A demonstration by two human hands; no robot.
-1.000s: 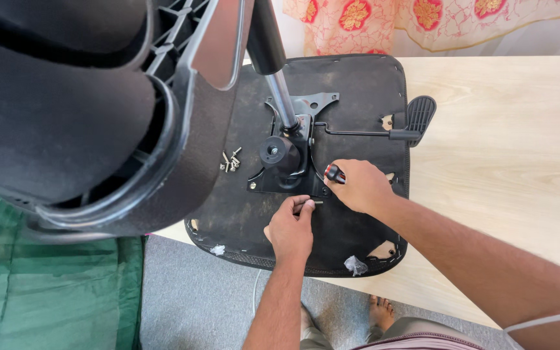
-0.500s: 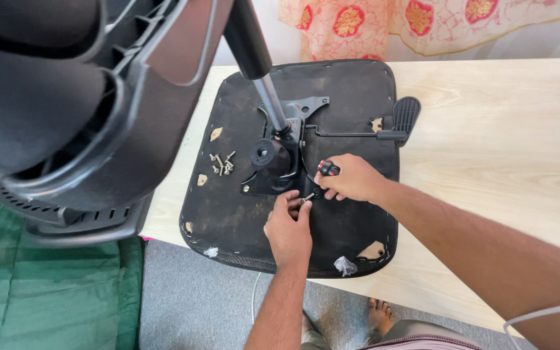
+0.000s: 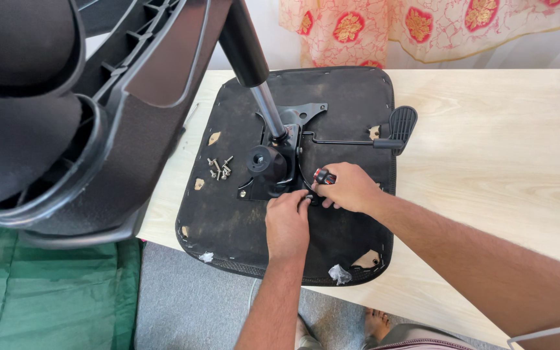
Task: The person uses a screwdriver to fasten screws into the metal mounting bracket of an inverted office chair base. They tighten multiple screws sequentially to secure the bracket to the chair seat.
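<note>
An upturned black chair seat [image 3: 345, 104] lies on a pale wooden table [image 3: 487, 155]. A black metal mechanism plate [image 3: 273, 168] with a gas cylinder [image 3: 260, 97] is at its middle. My right hand [image 3: 348, 188] grips a small screwdriver with a red and black handle [image 3: 324, 176], tip down at the plate's right edge. My left hand [image 3: 288, 220] pinches something small, hidden by the fingers, beside the screwdriver tip. Several loose screws [image 3: 220, 168] lie on the seat to the left of the plate.
A large black chair back [image 3: 66, 110] looms at the upper left, close to the camera. A black lever with a paddle [image 3: 396, 126] sticks out to the right. A green mat [image 3: 46, 291] covers the floor at left. Floral cloth [image 3: 435, 26] hangs behind the table.
The view has shifted, so the seat sits more to the middle. Both hands stay at the plate's right edge, with the left fingers closer to the screwdriver tip.
</note>
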